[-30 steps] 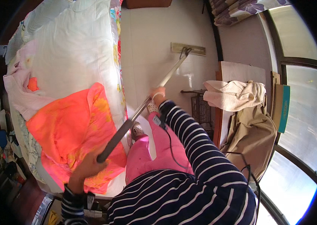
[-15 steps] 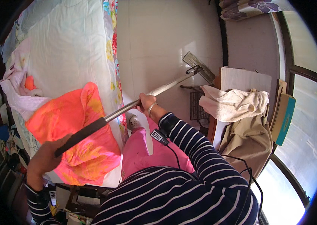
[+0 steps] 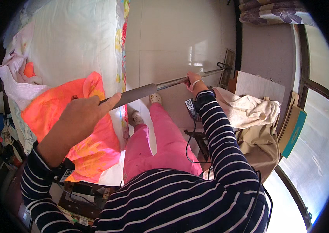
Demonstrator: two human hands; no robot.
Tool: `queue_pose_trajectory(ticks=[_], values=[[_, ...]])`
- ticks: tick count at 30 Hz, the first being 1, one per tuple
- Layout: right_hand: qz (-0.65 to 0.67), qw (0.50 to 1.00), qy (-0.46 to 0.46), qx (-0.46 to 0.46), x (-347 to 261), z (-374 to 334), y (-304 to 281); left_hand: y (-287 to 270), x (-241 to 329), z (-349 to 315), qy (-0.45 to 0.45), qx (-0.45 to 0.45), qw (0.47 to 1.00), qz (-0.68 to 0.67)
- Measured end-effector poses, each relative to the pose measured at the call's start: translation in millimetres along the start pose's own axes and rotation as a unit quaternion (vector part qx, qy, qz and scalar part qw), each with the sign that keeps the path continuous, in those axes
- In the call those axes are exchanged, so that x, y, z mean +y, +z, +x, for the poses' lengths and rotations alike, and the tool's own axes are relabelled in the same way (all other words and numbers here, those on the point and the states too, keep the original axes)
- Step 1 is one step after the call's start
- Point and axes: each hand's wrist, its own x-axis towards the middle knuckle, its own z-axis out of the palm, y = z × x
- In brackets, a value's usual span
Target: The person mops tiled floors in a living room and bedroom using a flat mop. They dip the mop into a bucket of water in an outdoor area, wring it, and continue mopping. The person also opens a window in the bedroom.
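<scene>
A flat mop with a metal pole [image 3: 172, 82] stretches across in front of me. My left hand [image 3: 79, 116] is closed round the end of its dark grey foam grip [image 3: 137, 94], above the bed. Farther along, my right hand [image 3: 192, 80] wraps the bare metal part of the pole, over the floor. The long rectangular mop head [image 3: 228, 66] lies on the tiled floor [image 3: 164, 31] close to the right wall, beside a pale board.
The bed [image 3: 75, 39] on the left holds an orange-pink cloth [image 3: 90, 151] and a pale pink cover [image 3: 20, 81]. At right, a beige towel [image 3: 246, 108] and khaki cloth [image 3: 255, 145] hang by the pale board [image 3: 259, 85]. A teal-sided box [image 3: 293, 128] stands by the window [image 3: 320, 112].
The mop head has slid right to the wall and turned to lie along it. Both hands have moved forward and right with the pole, and both shoes now show.
</scene>
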Motion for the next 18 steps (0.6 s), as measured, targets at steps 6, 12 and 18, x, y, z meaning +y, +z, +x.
queue_pose_trajectory(ticks=[6,12,18], values=[[0.062,0.997,0.025,-0.04,53.7,-8.1,40.8,3.3,-10.7,-46.8,-0.042,-0.057,0.997,0.019],[0.074,0.993,0.015,-0.087,87.0,-62.3,126.2,-2.5,-24.8,-115.9,-0.131,-0.083,0.984,0.091],[0.058,0.993,0.016,-0.106,117.6,-142.0,215.7,-16.9,-32.8,-202.7,-0.221,-0.071,0.972,0.044]])
